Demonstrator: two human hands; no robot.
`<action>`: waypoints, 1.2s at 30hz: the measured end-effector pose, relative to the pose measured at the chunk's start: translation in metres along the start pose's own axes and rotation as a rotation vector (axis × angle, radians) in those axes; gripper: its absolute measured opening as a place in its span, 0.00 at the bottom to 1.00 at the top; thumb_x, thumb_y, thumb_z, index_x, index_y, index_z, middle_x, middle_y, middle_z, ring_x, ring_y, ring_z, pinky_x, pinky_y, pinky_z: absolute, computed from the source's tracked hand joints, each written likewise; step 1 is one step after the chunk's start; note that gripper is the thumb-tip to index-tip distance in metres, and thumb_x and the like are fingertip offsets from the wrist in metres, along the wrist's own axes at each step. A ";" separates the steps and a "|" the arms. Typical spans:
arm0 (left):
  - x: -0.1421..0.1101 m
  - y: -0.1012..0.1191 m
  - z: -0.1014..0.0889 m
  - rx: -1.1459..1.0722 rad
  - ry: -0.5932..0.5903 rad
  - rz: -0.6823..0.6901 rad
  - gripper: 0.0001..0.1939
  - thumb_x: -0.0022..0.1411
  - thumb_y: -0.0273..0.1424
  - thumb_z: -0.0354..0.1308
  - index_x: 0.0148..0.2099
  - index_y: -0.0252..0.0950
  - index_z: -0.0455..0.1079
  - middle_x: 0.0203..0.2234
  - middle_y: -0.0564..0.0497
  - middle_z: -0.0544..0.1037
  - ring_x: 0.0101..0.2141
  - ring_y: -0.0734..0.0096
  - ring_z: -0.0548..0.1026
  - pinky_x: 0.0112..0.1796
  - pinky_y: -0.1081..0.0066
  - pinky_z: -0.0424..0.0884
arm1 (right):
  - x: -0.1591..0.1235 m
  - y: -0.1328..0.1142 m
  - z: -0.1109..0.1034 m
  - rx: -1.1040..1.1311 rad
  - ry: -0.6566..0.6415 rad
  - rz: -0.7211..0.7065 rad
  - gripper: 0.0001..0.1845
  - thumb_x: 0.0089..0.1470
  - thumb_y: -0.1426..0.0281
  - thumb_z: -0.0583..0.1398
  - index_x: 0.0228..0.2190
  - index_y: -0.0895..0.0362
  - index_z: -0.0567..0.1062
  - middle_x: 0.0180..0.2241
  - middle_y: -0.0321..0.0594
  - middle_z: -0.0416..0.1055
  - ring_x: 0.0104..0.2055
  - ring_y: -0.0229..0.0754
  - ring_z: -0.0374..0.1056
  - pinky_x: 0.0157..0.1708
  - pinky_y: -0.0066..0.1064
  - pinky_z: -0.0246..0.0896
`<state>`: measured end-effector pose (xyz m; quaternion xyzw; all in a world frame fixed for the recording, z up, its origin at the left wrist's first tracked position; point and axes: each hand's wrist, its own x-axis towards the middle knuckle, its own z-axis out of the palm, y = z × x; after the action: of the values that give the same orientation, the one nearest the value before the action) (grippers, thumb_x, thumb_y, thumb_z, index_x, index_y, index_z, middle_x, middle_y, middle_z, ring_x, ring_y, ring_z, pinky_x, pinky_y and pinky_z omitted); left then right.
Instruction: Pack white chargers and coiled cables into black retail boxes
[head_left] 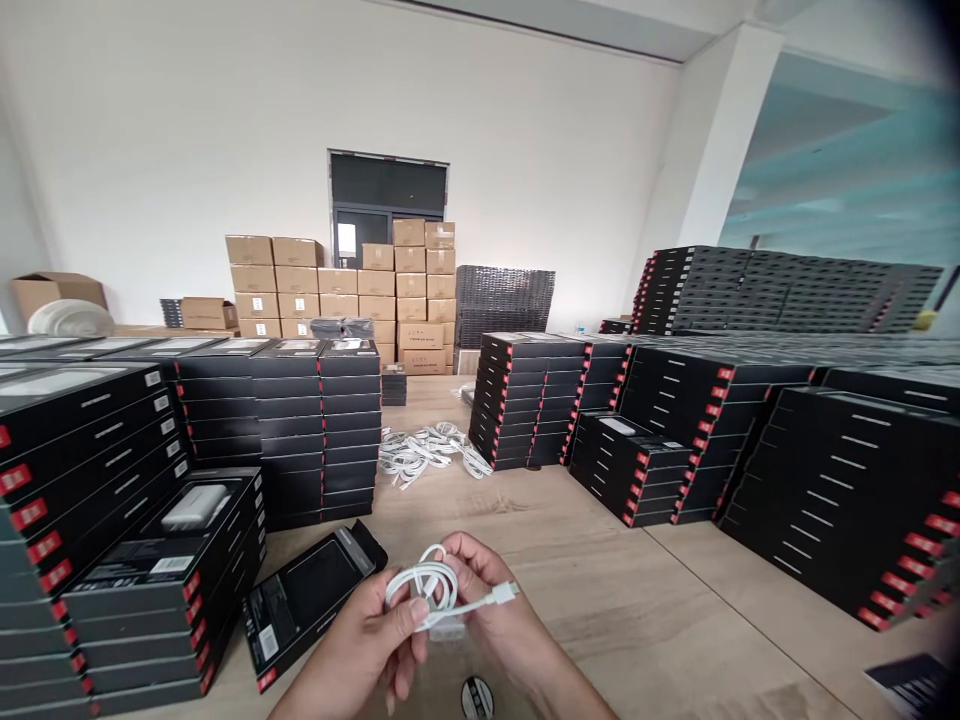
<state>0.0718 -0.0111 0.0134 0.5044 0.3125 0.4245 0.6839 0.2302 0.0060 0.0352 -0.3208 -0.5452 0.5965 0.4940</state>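
A coiled white charging cable (444,592) is held up between both hands above the table. My left hand (386,625) is closed on the near side of the coil, thumb on top. The fingers of my right hand (487,580) close on the coil's far right side, and a white plug end sticks out across that palm. Something clear, perhaps plastic, shows below the coil; I cannot make out what it is. Left of my hands, a black box (311,600) lies on the table with its end flap raised.
Stacked black boxes (322,430) stand at the left, one with a white adapter (195,507) on top. More black box stacks (547,400) line the right. Loose white cables (431,450) lie in a pile beyond my hands. Cardboard cartons (337,295) rise by the far wall.
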 end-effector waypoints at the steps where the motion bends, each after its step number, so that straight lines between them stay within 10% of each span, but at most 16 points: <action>1: 0.000 0.001 0.001 -0.012 0.002 0.003 0.19 0.54 0.47 0.61 0.34 0.36 0.63 0.18 0.58 0.71 0.11 0.83 0.63 0.11 0.81 0.53 | 0.000 0.000 0.000 -0.016 0.015 -0.019 0.18 0.51 0.54 0.63 0.28 0.57 0.71 0.23 0.33 0.68 0.24 0.35 0.58 0.27 0.27 0.53; 17: -0.005 0.002 0.005 0.032 0.013 -0.088 0.24 0.55 0.48 0.59 0.45 0.38 0.59 0.19 0.58 0.72 0.13 0.79 0.68 0.12 0.81 0.56 | -0.003 -0.017 -0.015 -0.275 -0.107 -0.079 0.13 0.50 0.59 0.65 0.28 0.57 0.81 0.24 0.36 0.73 0.29 0.40 0.65 0.33 0.30 0.57; 22: -0.006 0.009 0.007 0.013 0.013 -0.094 0.30 0.56 0.49 0.58 0.54 0.36 0.58 0.17 0.58 0.71 0.11 0.79 0.65 0.11 0.81 0.54 | -0.009 -0.023 -0.019 -0.241 -0.236 -0.081 0.16 0.52 0.61 0.64 0.42 0.54 0.79 0.39 0.42 0.76 0.42 0.47 0.68 0.43 0.35 0.59; 27: 0.001 0.003 0.017 0.104 0.035 -0.092 0.30 0.55 0.53 0.55 0.50 0.35 0.61 0.17 0.58 0.70 0.10 0.80 0.62 0.11 0.79 0.49 | -0.006 -0.005 0.006 0.171 -0.049 -0.039 0.30 0.46 0.60 0.68 0.51 0.50 0.72 0.52 0.46 0.71 0.55 0.49 0.64 0.51 0.39 0.58; 30: 0.002 0.002 0.012 0.263 0.053 -0.051 0.24 0.56 0.52 0.54 0.43 0.37 0.63 0.21 0.57 0.70 0.14 0.78 0.65 0.14 0.78 0.53 | 0.002 0.004 0.018 0.419 0.189 -0.020 0.15 0.48 0.60 0.66 0.37 0.55 0.76 0.30 0.40 0.77 0.33 0.45 0.73 0.36 0.35 0.66; 36: -0.004 -0.001 -0.007 0.902 0.251 -0.049 0.10 0.53 0.35 0.56 0.23 0.39 0.60 0.20 0.55 0.68 0.26 0.68 0.68 0.27 0.72 0.56 | 0.016 0.006 -0.015 0.523 0.542 -0.088 0.17 0.50 0.56 0.63 0.24 0.56 0.72 0.10 0.25 0.59 0.11 0.32 0.55 0.23 0.30 0.64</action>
<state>0.0644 -0.0118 0.0101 0.6886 0.5579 0.2879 0.3628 0.2377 0.0265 0.0288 -0.3061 -0.2372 0.5874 0.7107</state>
